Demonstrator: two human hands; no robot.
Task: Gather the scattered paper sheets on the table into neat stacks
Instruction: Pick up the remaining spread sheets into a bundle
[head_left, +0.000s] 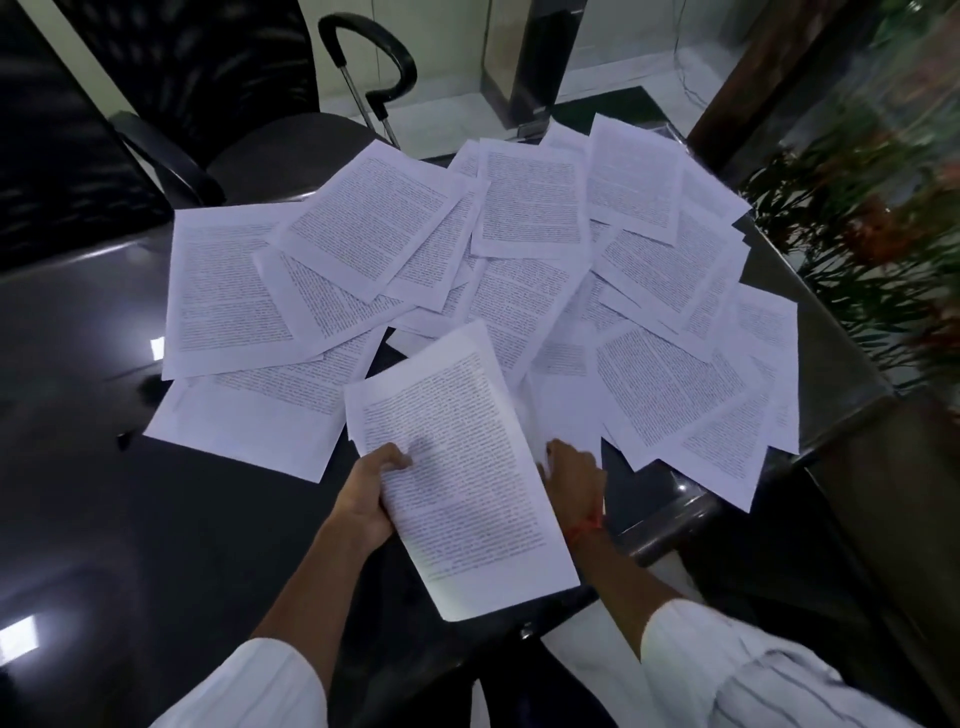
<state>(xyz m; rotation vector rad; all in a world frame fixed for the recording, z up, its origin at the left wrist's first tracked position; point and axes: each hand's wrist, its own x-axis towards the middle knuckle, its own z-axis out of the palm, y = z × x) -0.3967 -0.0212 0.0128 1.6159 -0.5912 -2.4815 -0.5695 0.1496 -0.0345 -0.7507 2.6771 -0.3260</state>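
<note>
Several printed white sheets (524, 218) lie scattered and overlapping across the dark glossy table (104, 441). My left hand (371, 493) grips a small bundle of printed sheets (462, 467) by its left edge, thumb on top, lifted above the table near me. My right hand (574, 475) reaches just right of that bundle, its fingers down on a sheet (561, 410) lying on the table; the bundle hides part of the fingers, so their grip is unclear.
Black office chairs (218, 104) stand behind the table at the left. A black curved handle (374, 52) rises at the back. Plants with orange flowers (883, 218) sit beyond the table's right edge (831, 322).
</note>
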